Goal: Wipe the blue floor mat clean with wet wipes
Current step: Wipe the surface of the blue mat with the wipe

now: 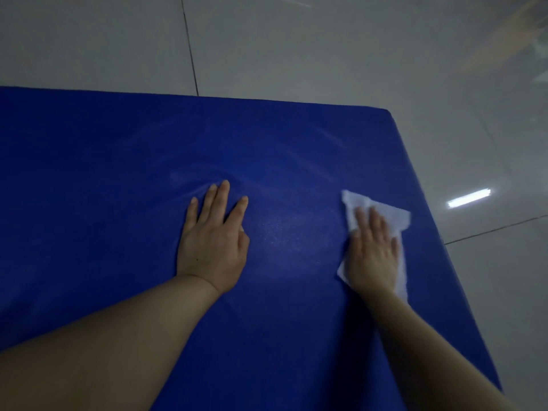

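Observation:
A large blue floor mat (118,149) fills most of the view, its far edge and right corner visible. My left hand (212,238) lies flat on the mat near its middle, fingers straight and spread, holding nothing. My right hand (375,252) presses flat on a white wet wipe (397,216) spread on the mat near its right edge. The wipe sticks out beyond the fingertips and along the right side of the hand. Faint streaks show on the mat above both hands.
Glossy light-grey floor tiles (296,54) with dark grout lines surround the mat at the back and right. A ceiling light's reflection (468,197) glints on the tile just right of the mat's edge.

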`<state>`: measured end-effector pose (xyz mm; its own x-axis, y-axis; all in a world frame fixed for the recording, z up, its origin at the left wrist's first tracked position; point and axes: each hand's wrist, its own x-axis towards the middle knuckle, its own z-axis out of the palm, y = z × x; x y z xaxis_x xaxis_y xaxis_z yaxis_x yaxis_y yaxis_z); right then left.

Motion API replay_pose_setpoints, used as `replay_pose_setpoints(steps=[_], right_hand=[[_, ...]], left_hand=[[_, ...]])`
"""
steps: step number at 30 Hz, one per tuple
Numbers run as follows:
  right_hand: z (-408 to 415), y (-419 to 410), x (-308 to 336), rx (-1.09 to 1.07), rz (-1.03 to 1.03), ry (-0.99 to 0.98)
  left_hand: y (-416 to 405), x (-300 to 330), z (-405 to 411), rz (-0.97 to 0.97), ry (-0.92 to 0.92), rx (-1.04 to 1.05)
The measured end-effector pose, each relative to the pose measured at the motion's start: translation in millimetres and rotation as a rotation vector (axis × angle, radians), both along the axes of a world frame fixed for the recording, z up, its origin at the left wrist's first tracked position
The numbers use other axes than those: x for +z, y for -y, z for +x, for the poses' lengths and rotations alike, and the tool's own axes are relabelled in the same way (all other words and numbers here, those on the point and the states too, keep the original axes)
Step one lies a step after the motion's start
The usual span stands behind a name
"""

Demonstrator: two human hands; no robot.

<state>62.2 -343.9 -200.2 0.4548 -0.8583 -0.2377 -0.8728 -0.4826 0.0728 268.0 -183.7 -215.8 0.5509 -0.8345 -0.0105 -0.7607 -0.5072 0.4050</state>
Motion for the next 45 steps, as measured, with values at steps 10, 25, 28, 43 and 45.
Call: replay_pose_setpoints(steps=[10, 25, 28, 43, 45], right_hand=[[23, -120, -4, 0.425, 0.124, 0.139], [22, -99, -12, 0.251, 0.027, 0.243], [21, -97, -12, 0.254, 0.043, 0.293], [-23, -141, -4, 0.486, 0.076, 0.127], [-31, -144, -1, 0.61, 0.151, 0.164]], left_hand=[[2, 8, 1, 0.029, -0.008, -0.005], [-59, 3, -55, 0.053, 0.009, -0.043], [-56, 1, -51, 0.09, 0.042, -0.043], [-57, -2, -52, 0.115, 0.09, -0.055], [-57, -2, -52, 0.117, 0.102, -0.054]])
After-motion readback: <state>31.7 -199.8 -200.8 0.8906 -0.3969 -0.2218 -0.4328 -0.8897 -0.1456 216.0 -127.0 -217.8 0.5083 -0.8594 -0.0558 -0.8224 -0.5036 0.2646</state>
